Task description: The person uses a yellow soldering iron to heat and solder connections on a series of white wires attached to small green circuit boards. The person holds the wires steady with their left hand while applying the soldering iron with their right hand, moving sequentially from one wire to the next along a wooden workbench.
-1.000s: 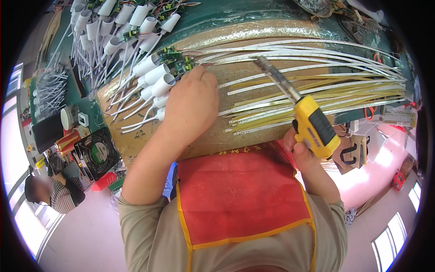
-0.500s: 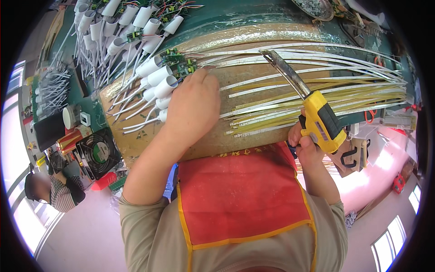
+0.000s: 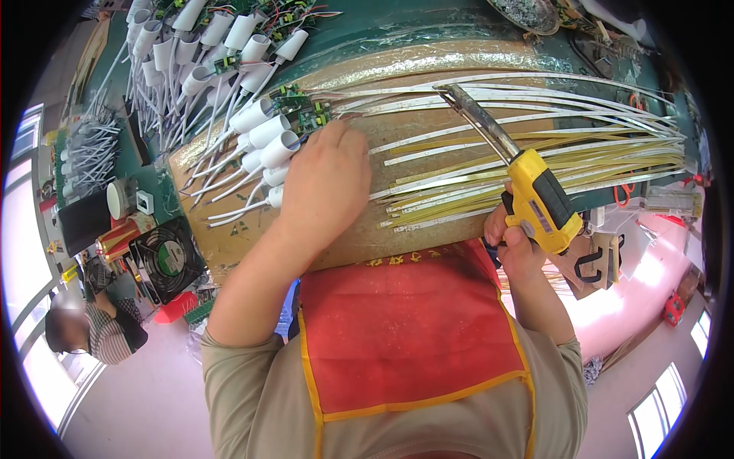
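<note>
From here I see the left hand beside white housings and a green circuit board on the desk, its fingertips hidden; the right hand grips a yellow-and-black tool, its metal shaft slanting above thin strips.

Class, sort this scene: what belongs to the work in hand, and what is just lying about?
In the work, it seems:
yellow tool, in the right hand
circuit boards and white tubes, by the left hand
long strips

Apparently lying about:
black fan
round white object
</note>
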The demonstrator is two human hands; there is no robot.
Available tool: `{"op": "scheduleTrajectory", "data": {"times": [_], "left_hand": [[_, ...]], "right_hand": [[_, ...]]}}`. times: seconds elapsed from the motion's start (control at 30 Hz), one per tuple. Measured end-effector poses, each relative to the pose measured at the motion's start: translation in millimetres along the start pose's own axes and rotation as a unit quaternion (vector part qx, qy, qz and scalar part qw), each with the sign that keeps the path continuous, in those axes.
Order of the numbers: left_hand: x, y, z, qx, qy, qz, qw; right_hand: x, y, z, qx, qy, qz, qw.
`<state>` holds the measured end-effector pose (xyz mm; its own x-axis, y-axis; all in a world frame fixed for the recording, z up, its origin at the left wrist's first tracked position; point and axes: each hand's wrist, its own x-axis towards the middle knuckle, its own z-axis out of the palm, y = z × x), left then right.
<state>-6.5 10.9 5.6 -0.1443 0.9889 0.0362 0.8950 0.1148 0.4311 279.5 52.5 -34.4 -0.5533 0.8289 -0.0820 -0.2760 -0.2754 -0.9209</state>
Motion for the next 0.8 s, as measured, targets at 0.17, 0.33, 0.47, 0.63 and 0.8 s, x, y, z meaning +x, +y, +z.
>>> {"op": "scheduleTrajectory", "data": {"times": [0.17, 0.33, 0.47, 0.63, 0.8], "left_hand": [[-6, 5, -3, 0.019, 0.021, 0.022, 0.999], [-30, 17, -18, -0.013, 0.099, 0.090, 0.991], [-52, 7, -14, -0.091, -0.038, 0.013, 0.995], [-34, -12, -2, -0.008, 0.067, 0.017, 0.998], [-12, -5, 0, 0.025, 0.085, 0.035, 0.995]], "right_hand": [[1, 0, 8, -0.030, 0.058, 0.007, 0.998], [2, -1, 8, -0.034, 0.054, 0.007, 0.998], [2, -1, 10, -0.035, 0.057, 0.001, 0.998], [1, 2, 7, -0.027, 0.057, -0.003, 0.998], [1, 0, 7, -0.019, 0.057, 0.001, 0.998]]}}
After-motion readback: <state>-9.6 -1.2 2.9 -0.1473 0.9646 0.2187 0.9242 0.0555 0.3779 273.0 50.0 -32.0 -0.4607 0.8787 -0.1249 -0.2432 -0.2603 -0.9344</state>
